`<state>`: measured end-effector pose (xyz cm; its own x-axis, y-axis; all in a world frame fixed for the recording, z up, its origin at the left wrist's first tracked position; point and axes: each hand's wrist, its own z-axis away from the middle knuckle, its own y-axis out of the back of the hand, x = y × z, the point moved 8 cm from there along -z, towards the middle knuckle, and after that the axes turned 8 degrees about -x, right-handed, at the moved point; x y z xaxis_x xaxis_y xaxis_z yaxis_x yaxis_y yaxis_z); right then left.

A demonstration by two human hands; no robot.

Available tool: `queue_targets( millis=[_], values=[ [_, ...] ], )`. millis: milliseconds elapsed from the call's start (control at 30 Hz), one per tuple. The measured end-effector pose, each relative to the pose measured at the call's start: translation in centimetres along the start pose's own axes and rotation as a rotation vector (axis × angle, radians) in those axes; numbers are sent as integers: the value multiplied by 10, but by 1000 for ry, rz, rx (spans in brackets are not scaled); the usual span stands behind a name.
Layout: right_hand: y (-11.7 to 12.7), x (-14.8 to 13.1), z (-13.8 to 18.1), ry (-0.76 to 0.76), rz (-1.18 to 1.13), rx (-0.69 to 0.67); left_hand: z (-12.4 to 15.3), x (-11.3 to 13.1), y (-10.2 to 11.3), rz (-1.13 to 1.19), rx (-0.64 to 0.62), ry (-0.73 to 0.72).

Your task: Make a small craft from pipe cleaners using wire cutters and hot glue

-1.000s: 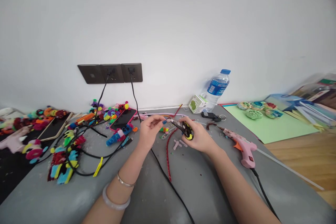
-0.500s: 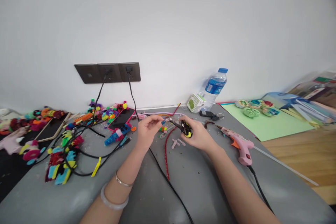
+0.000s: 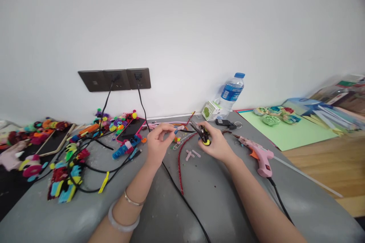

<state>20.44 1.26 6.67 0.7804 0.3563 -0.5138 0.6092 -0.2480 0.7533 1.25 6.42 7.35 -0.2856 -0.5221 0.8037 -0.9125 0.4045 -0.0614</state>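
My left hand (image 3: pixel 159 142) hovers over the grey table (image 3: pixel 199 205) and pinches a short pink stick (image 3: pixel 179 128) between thumb and fingers. My right hand (image 3: pixel 215 145) is closed round small black and yellow pliers (image 3: pixel 203 135), whose jaws point up and left, a little apart from the pink stick. Under the hands lie a red pipe cleaner (image 3: pixel 180 159) and cut pink bits (image 3: pixel 191 154).
A pink glue gun (image 3: pixel 259 155) with a black cord lies right of my right hand. Behind stand a water bottle (image 3: pixel 231 93), a small green carton (image 3: pixel 210 111) and keys (image 3: pixel 226 123). A phone (image 3: pixel 131 128), cables and colourful craft pieces (image 3: pixel 65 176) crowd the left. Green paper (image 3: pixel 293 133) lies at right.
The pliers' jaws have drawn back from the pink stick and tilted upward. Both hands stay at about the same spot; the view has shifted slightly.
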Motion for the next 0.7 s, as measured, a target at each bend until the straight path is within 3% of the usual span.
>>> queue_targets(
  millis=[700],
  values=[
    [-13,-13,0,76,-2,-133,-2,-1,-1,4,-3,62]
  ],
)
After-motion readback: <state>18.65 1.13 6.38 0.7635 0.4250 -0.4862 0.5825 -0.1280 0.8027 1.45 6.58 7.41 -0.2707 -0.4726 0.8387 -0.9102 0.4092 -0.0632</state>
